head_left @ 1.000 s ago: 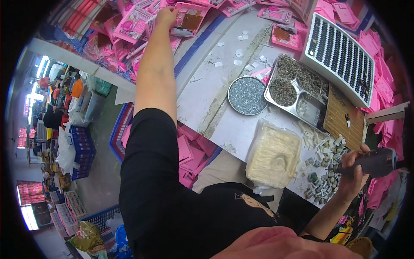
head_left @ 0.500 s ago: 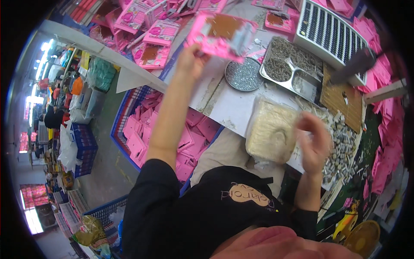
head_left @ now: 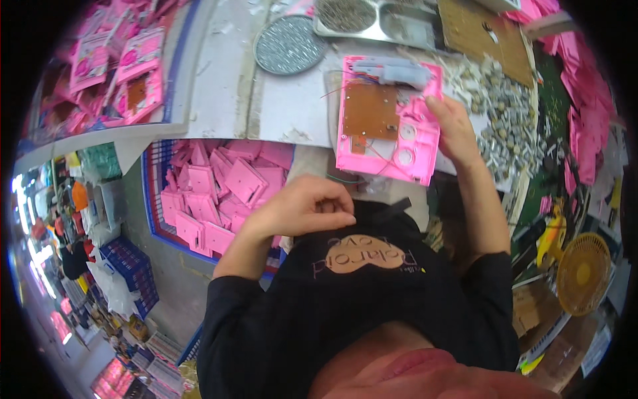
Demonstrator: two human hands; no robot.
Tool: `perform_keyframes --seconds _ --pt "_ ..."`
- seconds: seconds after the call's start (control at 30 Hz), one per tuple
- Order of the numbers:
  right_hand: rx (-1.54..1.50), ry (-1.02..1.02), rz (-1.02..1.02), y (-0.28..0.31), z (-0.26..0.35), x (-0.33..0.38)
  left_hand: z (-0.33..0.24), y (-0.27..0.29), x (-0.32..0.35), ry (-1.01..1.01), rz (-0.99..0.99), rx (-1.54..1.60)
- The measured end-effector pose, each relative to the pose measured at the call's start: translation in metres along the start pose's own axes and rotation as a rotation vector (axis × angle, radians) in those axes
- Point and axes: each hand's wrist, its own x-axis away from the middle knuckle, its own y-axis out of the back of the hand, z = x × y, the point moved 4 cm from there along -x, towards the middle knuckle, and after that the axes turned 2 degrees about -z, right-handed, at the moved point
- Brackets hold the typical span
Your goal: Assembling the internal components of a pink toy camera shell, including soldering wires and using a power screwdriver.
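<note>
My right hand (head_left: 454, 130) grips the right edge of a pink plastic housing (head_left: 424, 149), thumb on its face. The housing is tilted up over my lap, inner side showing. A brown circuit board (head_left: 369, 112) fills its left part, a grey-white part (head_left: 392, 72) lies along its top, and thin wires trail out. My left hand (head_left: 309, 205) is in front of my black shirt, left of and below the housing, apart from it. Its fingers are loosely curled, and nothing shows in them. The cream wrapped block is mostly hidden behind the housing.
A blue crate (head_left: 151, 193) of pink plastic panels stands at my left. On the white table (head_left: 219, 73) are a round dish of small metal pieces (head_left: 290, 45), a metal tray (head_left: 372, 33) and a heap of small metal parts (head_left: 505, 126). More pink housings (head_left: 139, 60) lie far left.
The pink housing has come from the far table toward me and passed from my left hand to my right. My left hand has drawn back to my waist. My view has shifted.
</note>
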Motion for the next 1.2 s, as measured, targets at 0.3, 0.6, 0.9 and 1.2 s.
perform_keyframes --seconds 0.3,0.6,0.9,1.2 --pt "1.211 0.229 -0.075 0.003 0.019 -0.03 0.001 0.009 -0.058 -0.59 -0.652 -0.777" --pt "1.516 0.286 -0.139 -0.017 0.031 -0.021 0.008 0.017 -0.057 -0.622 -0.603 -0.785" --pt "1.336 0.822 0.189 -0.046 0.029 -0.004 -0.008 -0.001 -0.062 -0.565 -0.729 -0.846" --pt "1.202 0.728 0.07 -0.039 0.016 0.0 -0.014 -0.027 -0.084 -0.464 -0.853 -0.896"
